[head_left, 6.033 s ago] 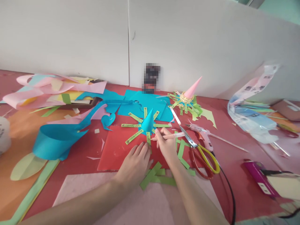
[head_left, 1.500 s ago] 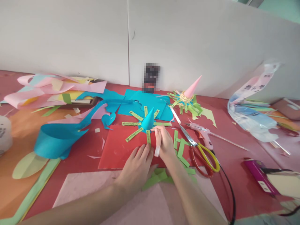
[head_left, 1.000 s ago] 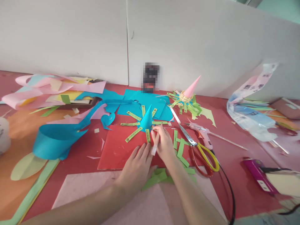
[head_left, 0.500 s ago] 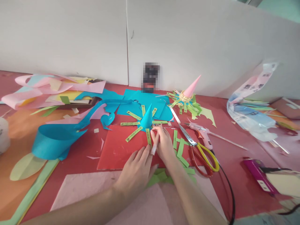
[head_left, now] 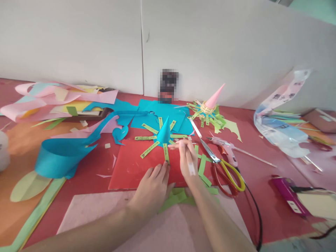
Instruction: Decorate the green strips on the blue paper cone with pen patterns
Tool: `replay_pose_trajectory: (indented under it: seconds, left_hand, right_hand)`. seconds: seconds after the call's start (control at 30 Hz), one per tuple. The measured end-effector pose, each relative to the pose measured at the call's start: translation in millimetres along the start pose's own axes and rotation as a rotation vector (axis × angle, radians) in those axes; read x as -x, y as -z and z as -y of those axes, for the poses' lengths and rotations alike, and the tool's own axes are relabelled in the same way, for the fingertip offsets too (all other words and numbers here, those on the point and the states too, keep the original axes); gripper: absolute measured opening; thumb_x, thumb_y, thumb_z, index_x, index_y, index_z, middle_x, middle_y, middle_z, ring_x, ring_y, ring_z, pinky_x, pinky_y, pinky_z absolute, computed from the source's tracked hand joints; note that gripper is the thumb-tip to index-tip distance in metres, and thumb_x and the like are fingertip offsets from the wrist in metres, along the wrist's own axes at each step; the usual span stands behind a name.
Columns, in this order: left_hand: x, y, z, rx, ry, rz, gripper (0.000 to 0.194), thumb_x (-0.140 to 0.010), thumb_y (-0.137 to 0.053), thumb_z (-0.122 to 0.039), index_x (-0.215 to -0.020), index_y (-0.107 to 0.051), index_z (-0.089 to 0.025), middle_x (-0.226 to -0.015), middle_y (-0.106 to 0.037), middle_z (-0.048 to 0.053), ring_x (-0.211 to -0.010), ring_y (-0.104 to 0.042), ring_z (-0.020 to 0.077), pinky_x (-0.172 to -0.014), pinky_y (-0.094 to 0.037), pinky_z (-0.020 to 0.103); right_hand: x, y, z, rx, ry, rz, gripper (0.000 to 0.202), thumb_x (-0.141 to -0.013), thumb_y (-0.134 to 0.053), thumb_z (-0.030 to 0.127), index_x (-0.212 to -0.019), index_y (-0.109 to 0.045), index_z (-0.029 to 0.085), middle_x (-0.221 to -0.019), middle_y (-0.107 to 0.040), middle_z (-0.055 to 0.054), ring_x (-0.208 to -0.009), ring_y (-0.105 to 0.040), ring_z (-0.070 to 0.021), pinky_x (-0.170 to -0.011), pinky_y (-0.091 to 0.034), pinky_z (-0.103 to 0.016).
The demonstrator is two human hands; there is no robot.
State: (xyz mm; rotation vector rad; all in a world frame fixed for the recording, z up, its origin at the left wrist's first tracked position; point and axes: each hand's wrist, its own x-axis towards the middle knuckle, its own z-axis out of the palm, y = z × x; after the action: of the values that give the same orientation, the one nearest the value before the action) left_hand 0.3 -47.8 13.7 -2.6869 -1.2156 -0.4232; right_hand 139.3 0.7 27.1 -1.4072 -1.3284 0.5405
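Note:
A blue paper cone (head_left: 164,132) stands upright on the red sheet (head_left: 131,168), with several green strips bearing small drawings fanned out around its base. My left hand (head_left: 153,185) lies on the sheet, its fingertips at the lower end of the front green strip (head_left: 166,153). My right hand (head_left: 187,159) is closed round a pale pen (head_left: 191,169), just right of the cone; the tip is near the strips, too blurred to place exactly.
Scissors (head_left: 231,175) and a pink glue gun (head_left: 227,150) lie to the right, with a purple power strip (head_left: 291,197) beyond. A pink cone (head_left: 215,96) stands behind. At left are a blue paper ring (head_left: 56,159) and paper scraps (head_left: 63,94).
My right hand has shifted slightly right, away from the front strip, and the pen has turned in its grip, its rear now over the back of the hand. My left hand has barely moved.

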Motion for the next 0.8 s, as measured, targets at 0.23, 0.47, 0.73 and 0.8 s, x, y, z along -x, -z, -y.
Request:
replay_pose_trajectory:
  seconds: [0.23, 0.47, 0.73, 0.8]
  left_hand:
    - [-1, 0.2, 0, 0.0, 0.0, 0.003, 0.038, -0.091, -0.041, -0.031, -0.116, -0.058, -0.007, -0.118, -0.062, 0.012, -0.099, -0.057, 0.0241, -0.08, -0.043, 0.035]
    - [0, -1.0, -1, 0.008, 0.002, 0.025, 0.039, -0.092, -0.039, -0.031, -0.117, -0.056, -0.007, -0.12, -0.061, 0.013, -0.101, -0.056, 0.0241, -0.082, -0.043, 0.036]
    - [0, 0.2, -1, -0.011, 0.006, 0.03, 0.038, -0.091, -0.039, -0.031, -0.117, -0.057, -0.009, -0.12, -0.061, 0.012, -0.102, -0.056, 0.0241, -0.083, -0.043, 0.035]
    - [1, -0.5, -1, -0.007, 0.006, 0.031, 0.039, -0.091, -0.04, -0.031, -0.117, -0.057, -0.008, -0.119, -0.062, 0.012, -0.102, -0.056, 0.0244, -0.082, -0.043, 0.035]
  right_hand:
    - [-1, 4, 0, -0.14, -0.186, 0.094, 0.043, -0.089, -0.04, 0.051, -0.077, -0.066, 0.018, -0.054, -0.063, -0.001, -0.05, -0.06, -0.014, -0.055, -0.051, -0.025]
    - [-2, -2, -10, -0.167, -0.237, 0.093, 0.033, -0.082, -0.054, 0.049, -0.063, -0.048, 0.023, -0.036, -0.046, 0.007, -0.039, -0.058, -0.0147, -0.046, -0.051, -0.024]
    - [-2, 0, -8, -0.066, -0.145, 0.143, 0.039, -0.082, -0.054, 0.046, -0.056, -0.036, 0.024, -0.034, -0.039, 0.008, -0.051, -0.065, -0.018, -0.051, -0.051, -0.024]
    - [-2, 0, -8, -0.081, -0.14, 0.156, 0.039, -0.082, -0.054, 0.046, -0.057, -0.036, 0.024, -0.034, -0.039, 0.009, -0.047, -0.063, -0.0166, -0.055, -0.053, -0.026]
